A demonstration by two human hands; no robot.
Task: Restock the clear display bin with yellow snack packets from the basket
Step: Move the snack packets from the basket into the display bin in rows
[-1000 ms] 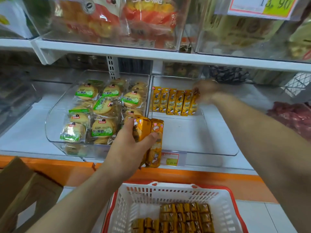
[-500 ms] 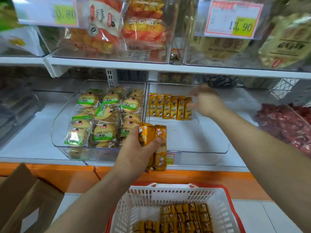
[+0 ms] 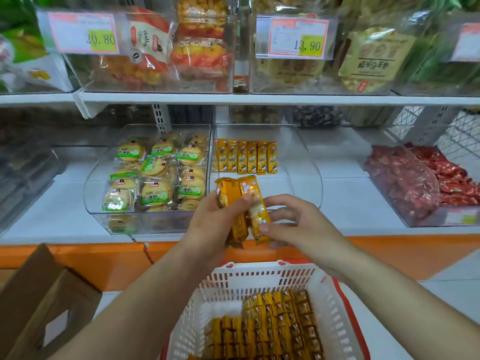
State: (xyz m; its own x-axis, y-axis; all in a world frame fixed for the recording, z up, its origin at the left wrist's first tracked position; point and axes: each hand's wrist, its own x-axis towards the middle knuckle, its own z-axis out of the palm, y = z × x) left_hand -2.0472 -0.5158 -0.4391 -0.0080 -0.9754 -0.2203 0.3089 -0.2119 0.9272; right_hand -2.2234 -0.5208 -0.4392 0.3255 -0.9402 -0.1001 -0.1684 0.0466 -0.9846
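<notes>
Yellow foil snack packets [image 3: 228, 189], printed with a cartoon figure and lettering too small to read, stand as a small bundle at the frame's centre. The left hand [image 3: 207, 226] has its fingers wrapped around them, while the right hand [image 3: 298, 227] pinches the lower end of the rightmost one with curled fingers. Behind them the clear plastic display bin [image 3: 309, 178] holds a row of six matching packets [image 3: 246, 157] against its back wall, with bare floor open in front and to the right. In the upper frame hang a price tag reading 20.80 [image 3: 83, 33] and a price tag reading 13.90 [image 3: 298, 38]. At the bottom, a white slatted basket with a red rim [image 3: 259, 278] carries stacked yellow packets [image 3: 272, 323].
</notes>
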